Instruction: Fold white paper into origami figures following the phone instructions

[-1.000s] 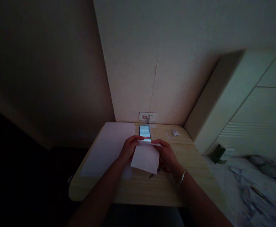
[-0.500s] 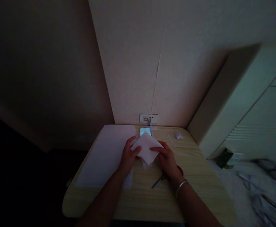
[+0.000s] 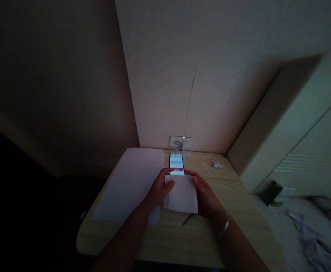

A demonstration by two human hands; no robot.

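A small white piece of paper (image 3: 182, 194), layered at its left side, is held between both hands above the table. My left hand (image 3: 161, 189) grips its upper left corner, thumb on top. Along the right edge, my right hand (image 3: 206, 194) closes on the paper with its thumb on the face. Just beyond the paper lies a phone (image 3: 176, 162) with a lit screen. Beneath the right hand are scissors, of which a dark blade (image 3: 188, 219) shows; the handles are mostly hidden.
Large white sheets (image 3: 128, 181) cover the left of the wooden table (image 3: 165, 241). A crumpled paper scrap (image 3: 216, 163) and a thin paper strip (image 3: 207, 169) lie at the right rear. A wall socket (image 3: 180, 142) with a plug is behind. A green-and-white box (image 3: 273, 192) stands off to the right.
The paper turned from flat to a diamond angle and back to square, and now looks layered. Both hands shifted with it. The scissors showed more fully half a second ago.
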